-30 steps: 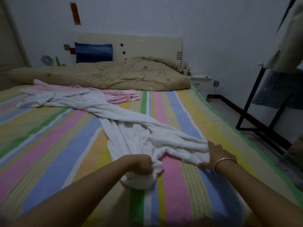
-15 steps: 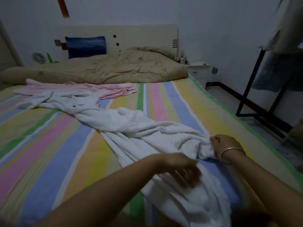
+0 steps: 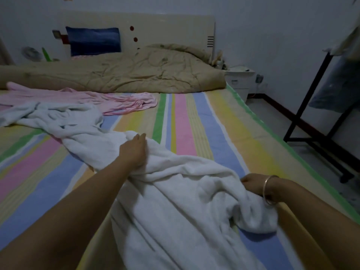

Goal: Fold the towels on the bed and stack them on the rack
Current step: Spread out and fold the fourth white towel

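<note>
Striped bed sheet (image 3: 214,123) fills the dim room, and the white towel (image 3: 175,201) lies rumpled across it, running from the far left down to the near edge.

A second ago the towel lay farther up the bed. It has since been dragged toward the person, so its near part now spreads wide between the arms and runs out of view at the bottom.

The left hand (image 3: 134,151) has let go of the bunched end it clutched then. It has reached forward and now lies on a ridge of cloth partway up the towel. Its fingers are stretched out fairly straight, and I cannot tell whether the thumb pinches a fold beneath.

The right hand (image 3: 253,185), with a bangle (image 3: 267,189) at the wrist, has drawn back with the cloth. Its fingers are curled tight on the towel's right edge, and a wad hangs just below it.

My guess is that this is still the spreading-out stage. No fold has been made, and the far end is still twisted.

A pink towel (image 3: 87,98) waits crumpled behind, touching the white one. Beyond it lies a tan quilt (image 3: 126,75). The black rack (image 3: 303,94) stands well apart on the right, off the bed, with cloth hanging over its top.
</note>
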### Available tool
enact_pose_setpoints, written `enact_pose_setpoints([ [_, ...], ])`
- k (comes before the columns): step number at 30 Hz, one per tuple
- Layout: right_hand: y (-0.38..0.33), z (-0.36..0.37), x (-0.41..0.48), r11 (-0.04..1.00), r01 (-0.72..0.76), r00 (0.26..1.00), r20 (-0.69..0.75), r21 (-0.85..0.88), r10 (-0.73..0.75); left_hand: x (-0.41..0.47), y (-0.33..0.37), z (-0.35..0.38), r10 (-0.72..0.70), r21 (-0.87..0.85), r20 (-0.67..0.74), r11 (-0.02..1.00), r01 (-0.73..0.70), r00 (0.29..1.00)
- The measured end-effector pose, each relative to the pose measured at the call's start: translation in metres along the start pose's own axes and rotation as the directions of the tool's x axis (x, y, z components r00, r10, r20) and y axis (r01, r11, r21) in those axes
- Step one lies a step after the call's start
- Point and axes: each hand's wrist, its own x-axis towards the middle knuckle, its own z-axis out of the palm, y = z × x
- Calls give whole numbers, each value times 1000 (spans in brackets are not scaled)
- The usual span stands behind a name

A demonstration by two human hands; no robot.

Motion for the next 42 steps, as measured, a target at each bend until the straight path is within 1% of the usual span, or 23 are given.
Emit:
enact_pose_setpoints([
  [2, 2, -2, -2, 977, -23, 987, 159, 213, -11, 6, -4, 9, -60, 55, 204, 997, 50, 977],
  [3, 4, -2, -2, 964, -17, 976, 214, 266, -42, 7, -7, 14, -75, 51, 220, 997, 66, 973],
  [5, 5, -7, -5, 969, 14, 952, 292, 248, -89, 7, -10, 19, -76, 6, 132, 997, 76, 988],
  [7, 2, -12, -8, 974, 19, 943, 319, 227, -93, 1, -10, 15, -82, -57, -8, 995, 82, 997],
  [9, 0, -21, -7, 996, 12, 976, 214, 93, -31, -9, -9, 10, -111, -106, -152, 990, 95, 982],
  [12, 0, -35, 4, 961, 13, 999, -34, -275, -23, -23, -7, -2, -142, -77, -346, 989, 122, 928],
  [14, 5, -39, 13, 922, -42, 989, -147, -385, -17, -30, -1, -10, -174, -15, -380, 983, 182, 909],
  [16, 9, -39, 24, 904, -130, 934, -356, -408, -27, -31, 5, -15, -304, -100, -299, 953, 287, 905],
  [18, 15, -45, 40, 924, -193, 789, -612, -331, -55, -25, 12, -19, -447, -285, -155, 874, 393, 881],
  [20, 16, -64, 58, 975, -152, 639, -768, -164, -30, -8, 19, -29, -502, -507, -52, 758, 410, 863],
  [21, 15, -79, 72, 994, -102, 602, -798, -49, 22, 7, 23, -35, -512, -605, -32, 693, 391, 858],
  [22, 15, -93, 86, 995, -35, 592, -800, 92, 95, 23, 25, -39, -522, -670, -32, 644, 369, 852],
  [23, 15, -108, 99, 967, 42, 599, -781, 250, 176, 38, 27, -43, -534, -690, -65, 634, 349, 843],
  [25, 12, -136, 127, 872, 161, 556, -773, 462, 307, 74, 30, -52, -519, -636, -204, 715, 291, 830],
  [27, 2, -166, 156, 842, 207, 476, -803, 498, 357, 113, 30, -58, -438, -586, -322, 788, 187, 839],
  [29, -17, -193, 181, 837, 251, 458, -821, 486, 340, 148, 28, -61, -351, -573, -373, 815, 85, 859],
  [31, -37, -226, 221, 799, 351, 496, -820, 489, 284, 191, 28, -56, -252, -552, -388, 834, -4, 886],
  [33, -58, -244, 256, 805, 394, 582, -798, 444, 155, 218, 27, -46, -124, -430, -384, 901, -59, 915],
  [35, -75, -247, 289, 886, 311, 641, -764, 344, 72, 245, 23, -28, -52, -295, -327, 954, -50, 944],
  [37, -85, -232, 319, 929, 263, 688, -726, 262, 10, 263, 20, 0, -78, -260, -195, 965, 25, 978],
  [39, -85, -200, 342, 964, 188, 778, -627, 190, -28, 265, 16, 37, -114, -213, -108, 973, 89, 988],
  [41, -80, -159, 358, 997, -2, 874, -484, -75, -35, 256, 13, 75, -79, -146, -141, 987, 58, 987],
  [42, -77, -141, 362, 975, -69, 904, -427, -213, -29, 249, 10, 95, -46, -134, -184, 991, 21, 982],
])
